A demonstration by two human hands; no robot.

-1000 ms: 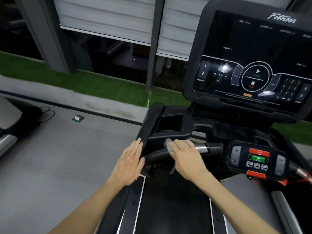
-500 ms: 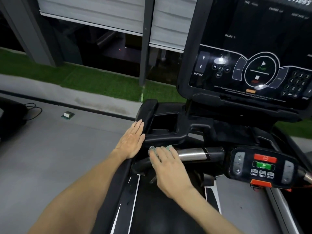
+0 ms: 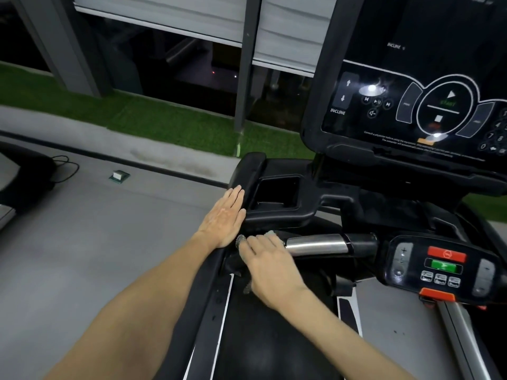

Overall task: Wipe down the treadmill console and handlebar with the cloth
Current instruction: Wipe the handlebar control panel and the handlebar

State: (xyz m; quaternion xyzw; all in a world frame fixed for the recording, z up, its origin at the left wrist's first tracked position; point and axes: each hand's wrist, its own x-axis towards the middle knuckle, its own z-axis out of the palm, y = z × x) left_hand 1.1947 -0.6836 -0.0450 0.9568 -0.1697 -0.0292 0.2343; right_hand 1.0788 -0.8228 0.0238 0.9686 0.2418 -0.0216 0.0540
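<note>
Here, the right hand presses a cloth onto the handlebar, fingers straight; the left hand rests flat, holding nothing.

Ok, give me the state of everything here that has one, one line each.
Left hand, flat, fingers straight, resting against the console's left edge.
Right hand, fingers extended, pressing the cloth onto the handlebar.
Cloth, bunched, mostly hidden under the right hand.
Handlebar, metal section bare beside the cloth.
Screen, dark, with glare spots.
Blind, part lowered, dark gap below.
</note>
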